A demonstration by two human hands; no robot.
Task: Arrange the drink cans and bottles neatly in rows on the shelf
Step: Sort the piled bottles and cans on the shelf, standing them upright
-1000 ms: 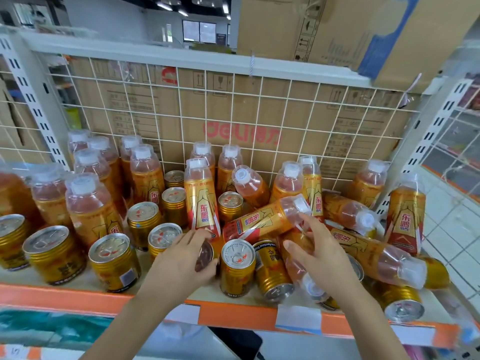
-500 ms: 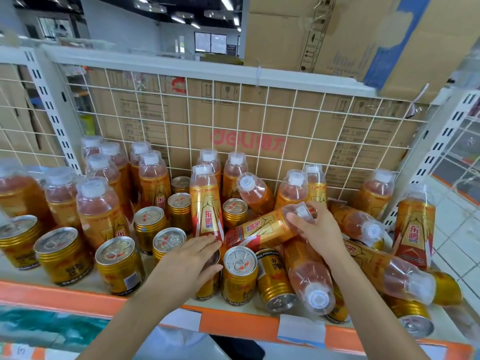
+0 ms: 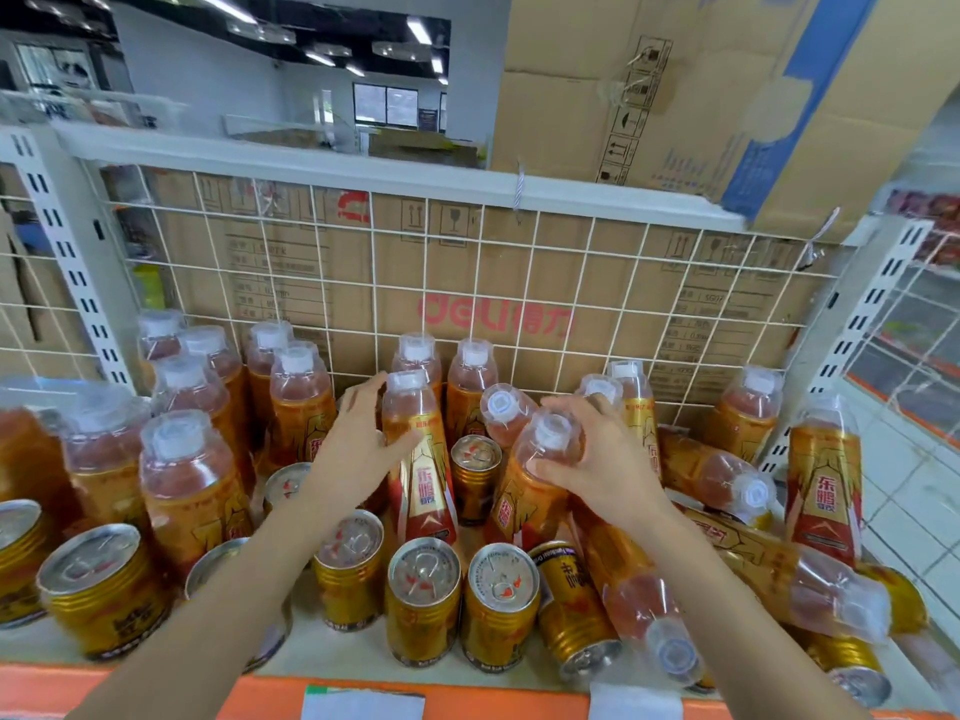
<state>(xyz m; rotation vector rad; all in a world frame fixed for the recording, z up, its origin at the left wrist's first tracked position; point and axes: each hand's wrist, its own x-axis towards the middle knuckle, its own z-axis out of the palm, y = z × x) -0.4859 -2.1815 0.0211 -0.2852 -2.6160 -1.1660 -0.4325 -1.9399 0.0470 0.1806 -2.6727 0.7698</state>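
A tilted bottle [image 3: 524, 480] is being gripped at neck and shoulder by the right hand [image 3: 597, 459], fingers wrapped around it just under the cap. The left hand [image 3: 358, 444] is being spread open against the side of an upright bottle [image 3: 421, 459], touching it, not closed around it.

Handling, as judged: the bottles are being taken as full, so fairly heavy; thin clear plastic, somewhat squeezable, with a slick wrap label. Hold is best taken at the shoulder or mid-body, not the cap. The cans [image 3: 423, 600] are being read as rigid metal, smooth, dentable if dropped; grip is best taken around the ribbed body.

Location: everything is being kept on the shelf [image 3: 332, 652], in front of the wire grid [image 3: 519, 283] with cardboard boxes [image 3: 675, 96] behind and above.

Counts, approximate because of blur and overlap: about seventeen bottles are being counted, roughly twelve upright at left, back and far right, one tilted in hand, about four lying down at right. About eleven cans are being counted, mostly upright along the front, at least two on their sides at right. Some are being hidden by the arms, so exact totals cannot be told.
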